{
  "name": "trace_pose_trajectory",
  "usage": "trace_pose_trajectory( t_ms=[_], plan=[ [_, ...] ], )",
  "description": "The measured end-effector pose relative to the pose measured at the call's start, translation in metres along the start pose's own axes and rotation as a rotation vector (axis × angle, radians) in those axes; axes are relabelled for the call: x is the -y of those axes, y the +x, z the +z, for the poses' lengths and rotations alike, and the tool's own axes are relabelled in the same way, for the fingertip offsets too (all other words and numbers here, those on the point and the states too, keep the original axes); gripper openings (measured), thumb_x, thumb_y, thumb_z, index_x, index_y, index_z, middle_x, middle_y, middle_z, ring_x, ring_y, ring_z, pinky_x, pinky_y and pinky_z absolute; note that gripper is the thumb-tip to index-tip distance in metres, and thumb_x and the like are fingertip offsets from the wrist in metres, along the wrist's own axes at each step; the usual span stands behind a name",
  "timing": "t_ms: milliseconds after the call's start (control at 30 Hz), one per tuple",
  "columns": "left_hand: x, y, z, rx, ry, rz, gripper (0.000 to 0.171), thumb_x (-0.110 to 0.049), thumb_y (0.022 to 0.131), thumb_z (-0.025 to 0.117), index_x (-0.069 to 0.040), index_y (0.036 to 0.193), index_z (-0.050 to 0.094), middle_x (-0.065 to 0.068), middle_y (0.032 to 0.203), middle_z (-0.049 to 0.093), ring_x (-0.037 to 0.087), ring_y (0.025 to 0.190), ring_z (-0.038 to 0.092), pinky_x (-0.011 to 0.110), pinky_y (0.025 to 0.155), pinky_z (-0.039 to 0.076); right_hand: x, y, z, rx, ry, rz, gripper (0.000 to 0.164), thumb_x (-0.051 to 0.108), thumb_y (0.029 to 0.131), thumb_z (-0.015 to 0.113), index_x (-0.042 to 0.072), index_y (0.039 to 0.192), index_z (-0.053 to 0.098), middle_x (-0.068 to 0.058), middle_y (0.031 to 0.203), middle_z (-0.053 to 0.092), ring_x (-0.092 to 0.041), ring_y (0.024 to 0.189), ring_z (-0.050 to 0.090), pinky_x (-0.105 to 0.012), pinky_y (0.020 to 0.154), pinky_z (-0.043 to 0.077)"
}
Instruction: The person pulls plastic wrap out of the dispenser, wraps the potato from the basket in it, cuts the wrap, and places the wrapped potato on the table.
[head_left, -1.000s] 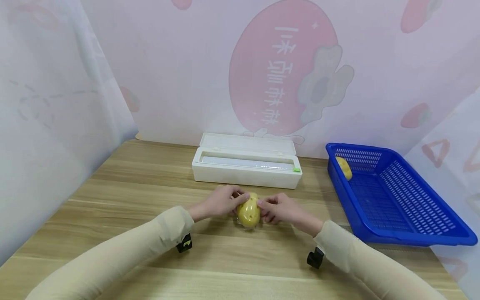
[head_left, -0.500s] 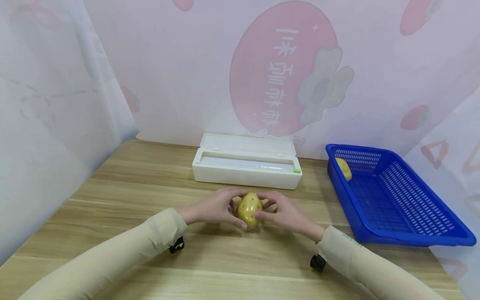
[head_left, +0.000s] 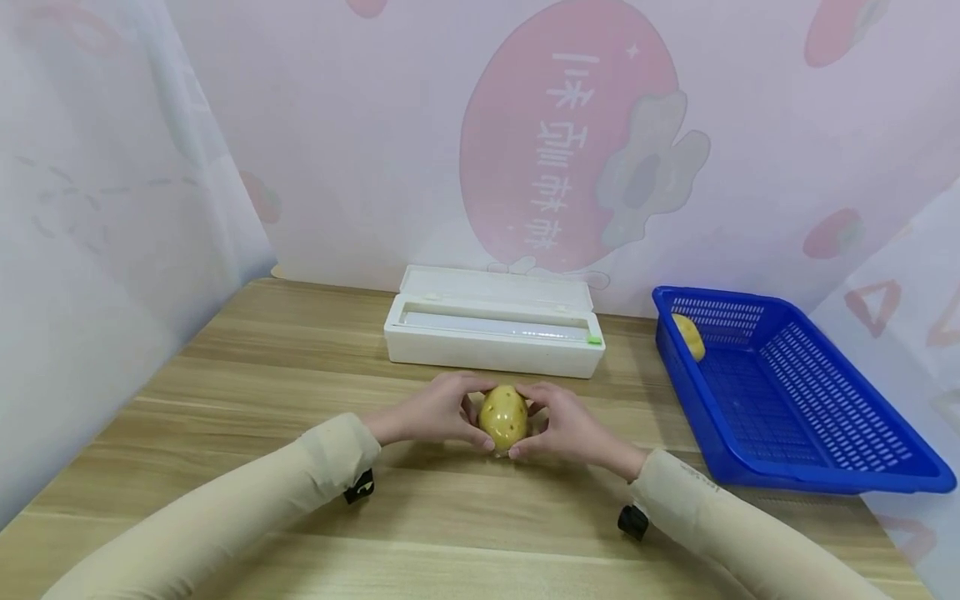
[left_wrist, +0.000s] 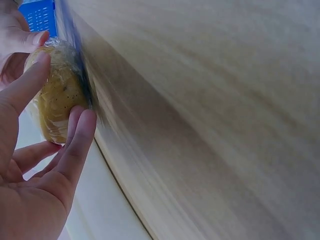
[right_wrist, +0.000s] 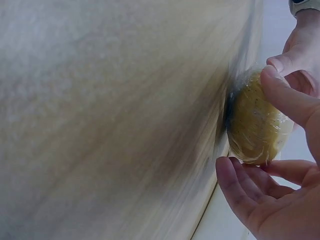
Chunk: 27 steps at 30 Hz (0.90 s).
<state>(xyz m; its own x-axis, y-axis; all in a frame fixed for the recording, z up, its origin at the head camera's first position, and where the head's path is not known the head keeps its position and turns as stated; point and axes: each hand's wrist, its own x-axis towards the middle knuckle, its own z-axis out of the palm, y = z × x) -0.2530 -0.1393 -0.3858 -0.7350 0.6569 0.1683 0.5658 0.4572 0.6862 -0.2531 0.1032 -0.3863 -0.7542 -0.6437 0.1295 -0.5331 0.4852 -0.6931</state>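
A yellow potato covered in clear cling film sits at the middle of the wooden table. My left hand holds its left side, thumb at the near end and fingers at the far end. From the other side my right hand grips it in the same way. Wrinkled film shows on the potato in the left wrist view, with the left fingertips against it. In the right wrist view the right thumb presses the wrapped potato. Its underside is hidden.
Behind the hands stands a white cling film box, its lid raised and a green slider at its right end. A blue plastic basket at the right contains another potato. A printed curtain hangs behind the table.
A second ago the fingertips pinched the film at the potato's upper sides. Since then both hands have spread around it, and the right thumb has slid down to its near end.
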Motion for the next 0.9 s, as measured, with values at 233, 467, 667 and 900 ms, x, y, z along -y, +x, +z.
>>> trace_pose_trajectory(
  t_ms=[233, 467, 667, 900],
  plan=[
    [0.004, 0.002, -0.0038, 0.016, 0.022, -0.024, 0.083, -0.031, 0.071, 0.09, -0.001, 0.138, 0.053, 0.006, 0.12, 0.063, 0.008, 0.076, 0.065, 0.023, 0.067, 0.055, -0.0018, 0.0055, -0.0011, 0.01, 0.004, -0.014, 0.093, 0.028, 0.067, 0.093, -0.002, 0.142, 0.048, -0.009, 0.118, 0.061, -0.02, 0.094, 0.062, -0.027, 0.071, 0.056],
    [0.0045, 0.0067, -0.0062, 0.017, 0.024, 0.004, 0.069, -0.038, 0.073, 0.088, -0.008, 0.13, 0.064, -0.001, 0.104, 0.069, 0.009, 0.068, 0.065, 0.026, 0.06, 0.054, 0.0008, 0.0095, -0.0037, 0.022, -0.016, 0.059, 0.096, 0.034, 0.064, 0.094, -0.003, 0.14, 0.049, -0.008, 0.115, 0.061, -0.018, 0.091, 0.064, -0.025, 0.072, 0.054],
    [0.0057, 0.0088, -0.0053, 0.028, 0.033, 0.011, 0.067, -0.036, 0.072, 0.089, -0.006, 0.127, 0.064, 0.001, 0.103, 0.068, 0.011, 0.07, 0.066, 0.025, 0.062, 0.054, 0.0034, 0.0102, -0.0017, 0.001, -0.012, 0.092, 0.098, 0.031, 0.059, 0.096, -0.005, 0.138, 0.051, -0.007, 0.112, 0.061, -0.019, 0.086, 0.066, -0.025, 0.071, 0.054],
    [0.0034, 0.0058, -0.0047, 0.03, 0.088, 0.006, 0.067, -0.039, 0.074, 0.086, -0.007, 0.128, 0.063, -0.003, 0.099, 0.067, 0.011, 0.071, 0.064, 0.024, 0.063, 0.053, 0.0026, 0.0103, 0.0002, -0.008, -0.007, 0.124, 0.098, 0.031, 0.058, 0.097, -0.002, 0.139, 0.052, -0.01, 0.117, 0.059, -0.02, 0.084, 0.066, -0.027, 0.069, 0.055]
  ],
)
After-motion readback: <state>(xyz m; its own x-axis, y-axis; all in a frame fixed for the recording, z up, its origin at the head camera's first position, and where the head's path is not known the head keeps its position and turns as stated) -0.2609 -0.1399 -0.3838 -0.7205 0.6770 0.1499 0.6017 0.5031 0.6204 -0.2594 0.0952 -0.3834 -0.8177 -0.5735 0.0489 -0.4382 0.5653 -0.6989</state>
